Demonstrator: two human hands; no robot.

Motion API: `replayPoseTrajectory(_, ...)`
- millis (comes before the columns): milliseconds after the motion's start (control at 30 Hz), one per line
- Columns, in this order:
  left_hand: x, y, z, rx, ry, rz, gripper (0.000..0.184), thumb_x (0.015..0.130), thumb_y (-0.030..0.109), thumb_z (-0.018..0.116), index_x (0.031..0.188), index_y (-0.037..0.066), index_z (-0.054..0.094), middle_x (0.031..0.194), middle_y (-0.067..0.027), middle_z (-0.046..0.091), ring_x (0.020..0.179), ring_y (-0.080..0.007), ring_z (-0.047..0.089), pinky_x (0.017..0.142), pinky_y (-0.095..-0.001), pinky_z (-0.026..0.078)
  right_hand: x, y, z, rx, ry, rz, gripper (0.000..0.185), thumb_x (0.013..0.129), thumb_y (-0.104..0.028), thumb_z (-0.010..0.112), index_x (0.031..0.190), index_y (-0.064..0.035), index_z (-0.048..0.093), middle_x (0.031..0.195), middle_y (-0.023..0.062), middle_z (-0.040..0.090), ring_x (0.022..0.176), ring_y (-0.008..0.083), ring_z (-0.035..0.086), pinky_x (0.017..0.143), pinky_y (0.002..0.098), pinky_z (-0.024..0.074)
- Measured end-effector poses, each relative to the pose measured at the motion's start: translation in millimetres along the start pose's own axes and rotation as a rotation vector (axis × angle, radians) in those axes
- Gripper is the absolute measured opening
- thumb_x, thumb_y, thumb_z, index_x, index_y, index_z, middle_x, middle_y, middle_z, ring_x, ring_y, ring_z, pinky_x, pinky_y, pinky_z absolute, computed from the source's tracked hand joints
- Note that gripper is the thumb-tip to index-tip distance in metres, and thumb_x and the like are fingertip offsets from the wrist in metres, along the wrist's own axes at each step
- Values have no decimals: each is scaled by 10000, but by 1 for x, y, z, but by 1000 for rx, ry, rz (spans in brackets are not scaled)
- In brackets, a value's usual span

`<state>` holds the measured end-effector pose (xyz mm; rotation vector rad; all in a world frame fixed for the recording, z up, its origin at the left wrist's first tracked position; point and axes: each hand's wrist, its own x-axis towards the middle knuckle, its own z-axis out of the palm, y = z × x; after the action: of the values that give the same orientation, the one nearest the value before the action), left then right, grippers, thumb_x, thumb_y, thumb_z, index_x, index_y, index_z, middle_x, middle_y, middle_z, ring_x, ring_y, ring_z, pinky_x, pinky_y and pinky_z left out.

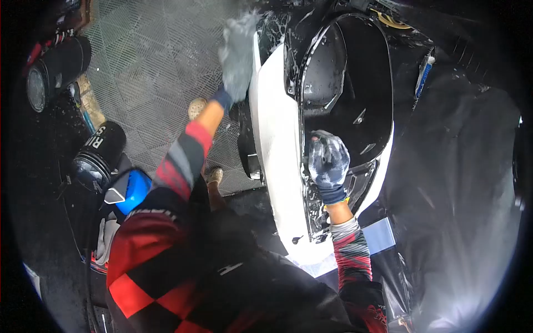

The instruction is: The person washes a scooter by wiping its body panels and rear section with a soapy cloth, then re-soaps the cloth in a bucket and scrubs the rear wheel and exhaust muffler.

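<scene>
My left hand (pixel 236 61), in a grey work glove with a dark cuff, reaches along the left side of a white body panel (pixel 277 122). Motion smears its fingers, so its grip does not show. My right hand (pixel 328 161), in a dark glove coated with white foam, is curled at the rim of an open black storage compartment (pixel 366 72), which looks like a scooter's under-seat space. What its fingers hold, if anything, is hidden. Foam and wet spots cover the black trim beside the panel.
Black cylinders (pixel 100 141) and a blue object (pixel 136 191) stand at the left. Grey grid tiles (pixel 155 61) cover the floor, where light clogs (pixel 196 108) show. A blue-and-white labelled item (pixel 425 75) lies on black sheeting (pixel 455 166) at the right.
</scene>
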<state>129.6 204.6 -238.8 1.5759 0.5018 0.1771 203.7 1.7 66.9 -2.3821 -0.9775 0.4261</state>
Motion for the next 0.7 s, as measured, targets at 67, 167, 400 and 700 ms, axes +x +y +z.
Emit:
replayPoseTrajectory(67, -23, 3, 3, 0, 10, 11, 331, 968, 336, 453, 1138, 105, 620, 1068, -39, 642, 994, -190, 597, 897, -326, 486, -3, 8, 1, 6, -11, -26, 97, 802, -17, 655, 895, -17, 628, 900, 136, 680, 789, 301, 649, 708, 365, 505)
replayPoseTrajectory(167, 33, -23, 1, 58, 7, 23, 327, 969, 328, 452, 1138, 105, 620, 1071, -41, 642, 994, -191, 598, 897, -328, 487, -5, 12, 3, 12, 21, -38, 118, 794, -28, 664, 903, -24, 621, 891, 131, 681, 780, 300, 647, 695, 369, 492)
replayPoseTrajectory(400, 35, -30, -1, 95, -27, -5, 317, 972, 310, 448, 1140, 103, 619, 1077, -46, 643, 994, -193, 599, 898, -332, 490, -2, 9, 6, -27, 55, -49, 118, 788, -30, 669, 896, -53, 627, 886, 109, 685, 757, 282, 640, 673, 371, 461)
replayPoseTrajectory(700, 81, -41, -7, 131, -91, -61, 305, 976, 286, 443, 1143, 101, 619, 1085, -52, 644, 995, -196, 601, 898, -337, 493, -4, 6, 7, -27, 71, -21, 132, 783, -8, 673, 898, -49, 624, 878, 102, 691, 758, 280, 652, 674, 361, 474)
